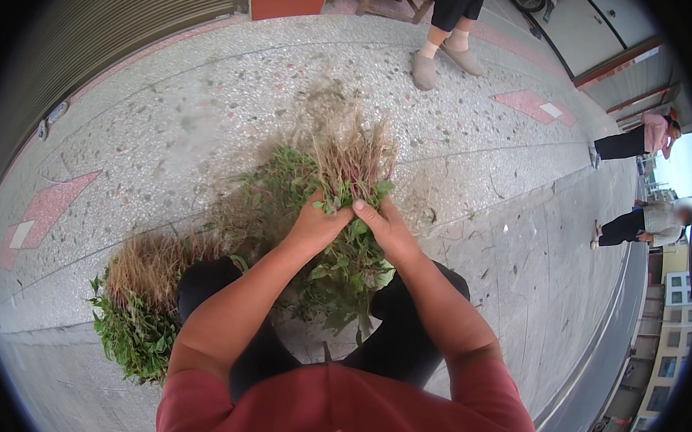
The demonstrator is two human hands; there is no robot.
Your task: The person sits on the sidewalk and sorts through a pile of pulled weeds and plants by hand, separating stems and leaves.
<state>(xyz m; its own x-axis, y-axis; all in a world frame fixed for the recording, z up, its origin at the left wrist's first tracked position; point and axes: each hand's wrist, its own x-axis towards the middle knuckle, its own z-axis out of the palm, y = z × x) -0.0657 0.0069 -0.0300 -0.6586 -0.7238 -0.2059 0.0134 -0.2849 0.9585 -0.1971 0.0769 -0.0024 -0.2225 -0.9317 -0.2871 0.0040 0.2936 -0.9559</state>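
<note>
Both hands grip one bunch of leafy green plants with reddish stems and pale brown roots (358, 152). My left hand (320, 223) closes around its left side, and my right hand (387, 230) around its right, thumb lying over the stems. The roots point away from me; the leaves (349, 269) hang between my knees. Under and beyond my left hand lies a loose heap of similar plants (286, 177) on the speckled floor. Beside my left knee rests a larger pile (142, 305), its roots away from me and its leaves nearer.
Ahead, a seated person's legs in grey slippers (425, 72) show near a wooden stool (386, 10). Soil and bits of root lie scattered over the terrazzo floor (211, 103). A ribbed shutter (127, 22) stands at upper left. Two people stand far off at right, near a road (616, 324).
</note>
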